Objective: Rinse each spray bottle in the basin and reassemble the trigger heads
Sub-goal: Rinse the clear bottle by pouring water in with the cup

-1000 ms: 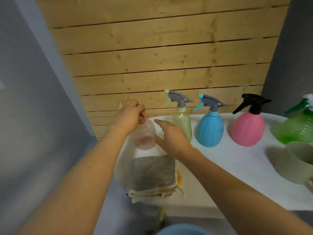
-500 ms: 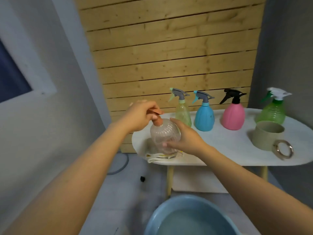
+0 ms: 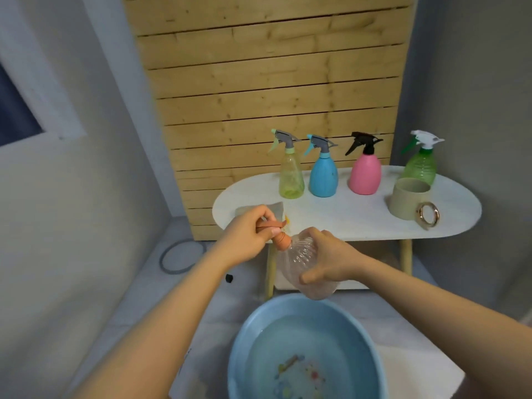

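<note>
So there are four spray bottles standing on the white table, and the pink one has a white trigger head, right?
Not quite. The head view shows four bottles on the white table, but the pink bottle has a black trigger head; the white one sits on the green bottle.

Plank wall (image 3: 273,82), white table (image 3: 345,217)

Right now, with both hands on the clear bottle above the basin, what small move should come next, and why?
Probably twist the orange head off. The left hand grips it, the right hand holds the clear bottle tilted above the basin, and the head seems on the neck, so water cannot enter for rinsing.
</note>
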Available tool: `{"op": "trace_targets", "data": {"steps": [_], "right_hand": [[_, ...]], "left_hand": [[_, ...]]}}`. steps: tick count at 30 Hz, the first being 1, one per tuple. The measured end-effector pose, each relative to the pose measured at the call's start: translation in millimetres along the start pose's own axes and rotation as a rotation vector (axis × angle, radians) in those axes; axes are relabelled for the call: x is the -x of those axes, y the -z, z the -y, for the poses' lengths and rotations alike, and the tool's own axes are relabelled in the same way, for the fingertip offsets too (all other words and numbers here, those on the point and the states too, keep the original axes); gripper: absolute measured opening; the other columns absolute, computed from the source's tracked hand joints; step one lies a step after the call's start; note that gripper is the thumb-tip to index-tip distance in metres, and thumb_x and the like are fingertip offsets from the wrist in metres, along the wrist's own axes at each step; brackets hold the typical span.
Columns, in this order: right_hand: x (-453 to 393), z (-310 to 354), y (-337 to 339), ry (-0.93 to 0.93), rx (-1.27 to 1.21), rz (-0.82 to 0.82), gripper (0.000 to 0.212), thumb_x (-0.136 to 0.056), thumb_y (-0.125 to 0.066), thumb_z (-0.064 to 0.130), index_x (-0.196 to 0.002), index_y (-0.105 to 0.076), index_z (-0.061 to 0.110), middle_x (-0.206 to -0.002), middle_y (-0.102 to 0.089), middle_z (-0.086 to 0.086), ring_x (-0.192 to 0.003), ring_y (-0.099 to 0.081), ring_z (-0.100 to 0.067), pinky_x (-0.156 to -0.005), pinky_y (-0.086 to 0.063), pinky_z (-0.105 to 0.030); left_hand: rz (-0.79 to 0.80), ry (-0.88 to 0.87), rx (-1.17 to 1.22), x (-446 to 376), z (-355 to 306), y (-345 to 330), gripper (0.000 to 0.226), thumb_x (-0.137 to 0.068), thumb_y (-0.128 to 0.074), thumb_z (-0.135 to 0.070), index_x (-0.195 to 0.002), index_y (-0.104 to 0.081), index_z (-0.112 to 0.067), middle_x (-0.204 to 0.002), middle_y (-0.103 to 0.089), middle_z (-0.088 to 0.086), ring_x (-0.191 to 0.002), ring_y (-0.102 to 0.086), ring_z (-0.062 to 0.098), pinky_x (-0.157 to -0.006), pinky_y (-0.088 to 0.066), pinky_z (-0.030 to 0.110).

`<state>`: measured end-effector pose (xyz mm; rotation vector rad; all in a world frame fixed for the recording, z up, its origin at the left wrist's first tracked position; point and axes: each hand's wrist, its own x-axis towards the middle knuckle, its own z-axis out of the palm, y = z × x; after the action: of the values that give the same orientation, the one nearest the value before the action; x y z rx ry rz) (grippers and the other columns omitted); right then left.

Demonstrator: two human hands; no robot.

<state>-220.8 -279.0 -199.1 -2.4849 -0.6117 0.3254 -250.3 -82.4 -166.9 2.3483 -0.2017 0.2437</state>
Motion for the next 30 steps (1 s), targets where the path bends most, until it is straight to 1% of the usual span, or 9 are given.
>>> {"op": "trace_targets", "data": {"steps": [7, 10, 13, 15, 18, 21, 23, 26, 30], "right_hand": [[-10, -24, -23, -0.054, 0.037, -0.03, 0.083, -0.051, -0.076, 0.045, -0.124, -0.042, 0.027, -0.115, -0.047, -0.001, -0.102, -0.052, -0.019, -0.084, -0.047, -0.029], [-27, -22, -19, 0.019, 0.398, -0.226, 0.086, -0.059, -0.072, 0.052, -0.132, -0.035, 0.025, -0.115, -0.043, -0.004, -0.104, -0.05, -0.026, -0.085, -0.043, -0.033], [-41, -26, -12, 0.05, 0.608, -0.24, 0.095, -0.059, -0.072, 0.058, -0.137, -0.028, 0.028, -0.119, -0.04, -0.006, -0.108, -0.045, -0.027, -0.091, -0.04, -0.034], [-46, -36, -6, -0.004, 0.528, -0.092, 0.1, -0.055, -0.077, 0.06, -0.137, -0.027, 0.032, -0.121, -0.041, -0.006, -0.111, -0.045, -0.026, -0.093, -0.041, -0.034], [-52, -55, 5, -0.09, 0.265, 0.103, 0.099, -0.052, -0.081, 0.055, -0.135, -0.031, 0.036, -0.12, -0.05, 0.001, -0.109, -0.049, -0.021, -0.089, -0.044, -0.031], [-52, -60, 11, -0.057, 0.081, 0.221, 0.079, -0.06, -0.084, 0.04, -0.126, -0.041, 0.035, -0.112, -0.056, 0.012, -0.106, -0.054, -0.011, -0.084, -0.045, -0.02], [-51, -61, 11, -0.021, 0.025, 0.279, 0.069, -0.064, -0.084, 0.034, -0.12, -0.045, 0.036, -0.109, -0.056, 0.016, -0.103, -0.054, -0.006, -0.081, -0.043, -0.014], [-46, -61, 9, -0.007, 0.021, 0.252, 0.072, -0.058, -0.086, 0.04, -0.116, -0.043, 0.044, -0.109, -0.055, 0.02, -0.105, -0.052, -0.006, -0.085, -0.044, -0.02], [-40, -57, 4, 0.05, 0.246, 0.065, 0.102, -0.05, -0.082, 0.057, -0.137, -0.031, 0.041, -0.128, -0.049, 0.01, -0.117, -0.04, -0.017, -0.095, -0.038, -0.03]], "left_hand": [[0.019, 0.133, 0.038, -9, 21, -35, 0.018, -0.09, -0.061, -0.022, -0.076, -0.051, -0.023, -0.074, -0.071, -0.002, -0.056, -0.06, 0.013, -0.065, -0.05, 0.033], [-0.07, 0.308, 0.088, -23, 28, -38, 0.021, -0.095, -0.054, -0.031, -0.081, -0.052, -0.016, -0.065, -0.07, 0.001, -0.056, -0.065, 0.016, -0.059, -0.05, 0.026], [0.062, 0.439, 0.252, -36, 27, -34, 0.023, -0.097, -0.05, -0.036, -0.109, -0.051, -0.016, -0.073, -0.068, 0.011, -0.042, -0.058, 0.01, -0.04, -0.041, 0.017], [0.239, 0.524, 0.498, -38, 26, -26, 0.027, -0.1, -0.041, -0.038, -0.116, -0.05, -0.018, -0.079, -0.068, 0.015, -0.049, -0.06, 0.013, -0.052, -0.051, 0.023], [0.448, 0.498, 0.664, -38, 36, -14, 0.028, -0.1, -0.044, -0.02, -0.126, -0.052, -0.022, -0.083, -0.072, 0.004, -0.072, -0.066, 0.011, -0.091, -0.05, 0.038], [0.576, 0.275, 0.411, -31, 46, -13, 0.057, -0.087, -0.055, 0.01, -0.135, -0.046, -0.02, -0.113, -0.067, -0.002, -0.097, -0.064, 0.001, -0.085, -0.049, 0.018], [0.495, 0.195, 0.298, -29, 50, -22, 0.056, -0.082, -0.063, 0.011, -0.13, -0.052, -0.016, -0.113, -0.066, 0.002, -0.091, -0.064, -0.003, -0.077, -0.047, 0.011], [0.293, 0.196, 0.25, -32, 43, -30, 0.016, -0.086, -0.068, -0.018, -0.1, -0.068, -0.011, -0.083, -0.069, 0.005, -0.073, -0.064, 0.009, -0.069, -0.051, 0.017], [0.115, 0.446, 0.103, -37, 36, -37, 0.047, -0.091, -0.052, -0.051, -0.08, -0.071, -0.009, -0.072, -0.064, 0.007, -0.067, -0.057, 0.016, -0.071, -0.05, 0.03]]}}
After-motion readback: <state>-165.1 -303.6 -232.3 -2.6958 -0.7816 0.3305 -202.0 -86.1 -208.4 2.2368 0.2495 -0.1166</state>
